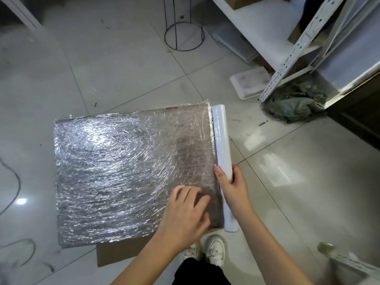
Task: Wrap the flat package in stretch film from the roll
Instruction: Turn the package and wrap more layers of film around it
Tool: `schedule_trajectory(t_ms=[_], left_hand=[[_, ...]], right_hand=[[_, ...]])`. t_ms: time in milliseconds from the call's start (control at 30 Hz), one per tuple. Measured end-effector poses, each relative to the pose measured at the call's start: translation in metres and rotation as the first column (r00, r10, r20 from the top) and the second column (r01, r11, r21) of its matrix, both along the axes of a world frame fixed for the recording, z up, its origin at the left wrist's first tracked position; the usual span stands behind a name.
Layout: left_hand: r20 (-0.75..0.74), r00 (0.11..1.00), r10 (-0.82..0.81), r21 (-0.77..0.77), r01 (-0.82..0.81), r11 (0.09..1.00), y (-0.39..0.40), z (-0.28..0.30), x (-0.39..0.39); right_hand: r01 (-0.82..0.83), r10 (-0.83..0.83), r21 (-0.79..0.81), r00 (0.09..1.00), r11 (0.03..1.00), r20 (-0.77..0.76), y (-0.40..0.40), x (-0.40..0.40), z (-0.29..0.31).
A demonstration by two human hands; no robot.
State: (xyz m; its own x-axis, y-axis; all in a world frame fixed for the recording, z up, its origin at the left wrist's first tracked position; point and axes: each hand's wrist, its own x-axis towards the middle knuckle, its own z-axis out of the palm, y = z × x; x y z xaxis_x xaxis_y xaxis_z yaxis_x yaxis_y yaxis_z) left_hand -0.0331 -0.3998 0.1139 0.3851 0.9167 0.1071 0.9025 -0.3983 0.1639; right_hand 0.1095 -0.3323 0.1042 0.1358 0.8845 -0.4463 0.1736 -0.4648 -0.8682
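The right hand [230, 188] curls round the near part of the long white roll of stretch film [222, 153], thumb on its left side. Just left of it, the left hand [185, 210] lies spread, fingers straight, pressing the large flat film-covered package [123, 167], which stretches away leftward on the grey tiled floor [123, 68]. If that pressing palm lifts or slides, the film may slacken and wrinkle; a one-ended grip could let the roll's far end swing off the edge.
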Motion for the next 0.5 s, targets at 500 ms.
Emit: schedule_trajectory(t_ms=[500], left_hand=[[-0.018,0.967,0.252,0.114,-0.249,0.962,0.117,-0.023,0.019]], right_hand=[[0.051,-0.052,-0.032,0.999,0.998,-0.017,-0.01,0.003,-0.009]])
